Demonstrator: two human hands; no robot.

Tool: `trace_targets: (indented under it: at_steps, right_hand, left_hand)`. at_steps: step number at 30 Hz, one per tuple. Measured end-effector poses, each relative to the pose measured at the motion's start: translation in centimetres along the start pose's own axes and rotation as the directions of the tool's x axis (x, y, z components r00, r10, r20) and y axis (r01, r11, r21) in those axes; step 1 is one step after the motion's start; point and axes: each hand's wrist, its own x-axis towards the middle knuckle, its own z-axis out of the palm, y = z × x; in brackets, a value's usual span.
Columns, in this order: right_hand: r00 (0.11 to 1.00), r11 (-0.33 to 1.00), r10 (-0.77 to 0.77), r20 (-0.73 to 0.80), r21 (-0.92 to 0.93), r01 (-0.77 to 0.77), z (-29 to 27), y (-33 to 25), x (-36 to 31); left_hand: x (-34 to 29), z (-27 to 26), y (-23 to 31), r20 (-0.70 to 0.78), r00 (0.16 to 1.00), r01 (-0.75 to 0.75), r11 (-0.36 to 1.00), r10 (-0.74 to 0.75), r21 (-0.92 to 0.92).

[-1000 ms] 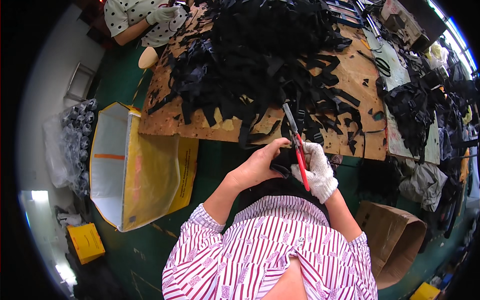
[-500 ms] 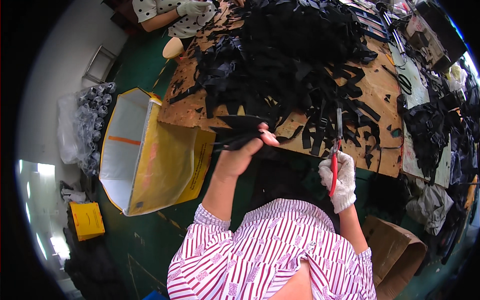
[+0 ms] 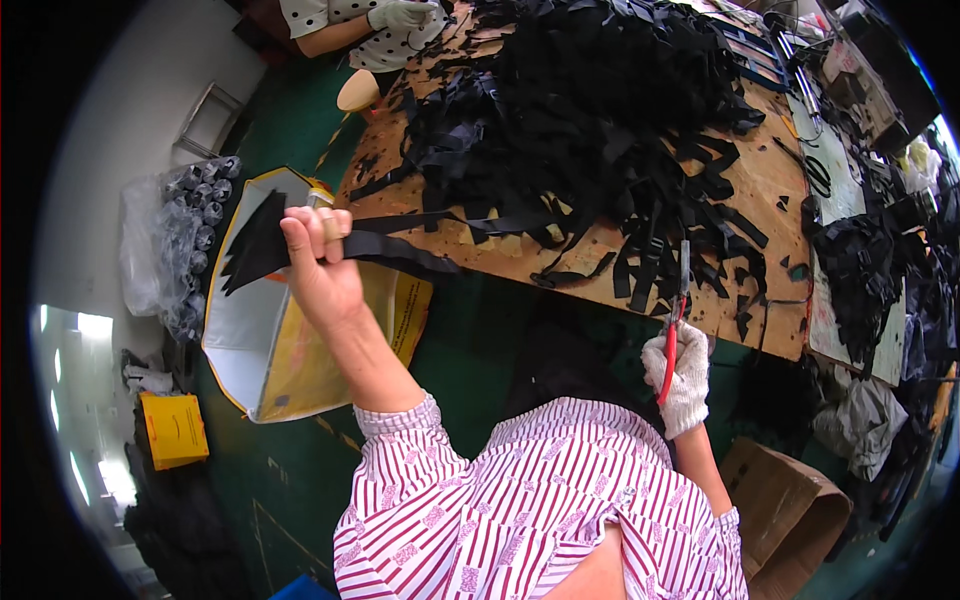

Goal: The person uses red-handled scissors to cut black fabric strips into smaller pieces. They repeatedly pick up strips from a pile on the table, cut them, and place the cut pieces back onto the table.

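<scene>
My bare left hand (image 3: 328,265) is closed on a black fabric piece (image 3: 258,240), raised in front of the open yellow bag (image 3: 283,345). The piece fans out into pointed layers on the hand's left. From its right side, black straps (image 3: 405,250) trail back toward the table edge. My right hand (image 3: 680,375), in a white knitted glove, grips red-handled scissors (image 3: 669,365) at the table's front edge. Their metal blades point away from me, close to hanging black straps (image 3: 632,260); whether they touch is unclear.
A heap of black straps and fabric (image 3: 600,110) covers much of the wooden table (image 3: 775,330). Black-handled scissors (image 3: 816,176) lie at the right. A co-worker's gloved hand (image 3: 400,14) is at the far left. A cardboard box (image 3: 790,510) stands at lower right.
My left hand has swung left and a little away from me, carrying the black fabric piece from the table edge to the yellow bag. The right hand has barely moved.
</scene>
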Motion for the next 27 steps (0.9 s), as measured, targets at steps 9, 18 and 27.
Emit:
trace_targets:
  at_steps: [9,18,27]
  right_hand:
    - [1.0,1.0,0.008,0.012,-0.002,-0.007,0.5,0.6,-0.3]
    - [0.999,0.999,0.023,-0.029,0.032,-0.022,0.0,1.3,-1.1]
    - [0.999,0.998,0.022,-0.025,0.063,-0.021,0.2,1.5,-1.2]
  left_hand:
    - [-3.5,0.8,-8.6,-0.352,0.869,0.467,0.344,-0.347,0.814]
    - [-6.3,-1.0,-22.0,0.116,0.9,0.033,0.331,-0.421,0.943]
    - [-6.3,0.4,-19.2,0.062,0.958,0.019,0.279,-0.28,0.96]
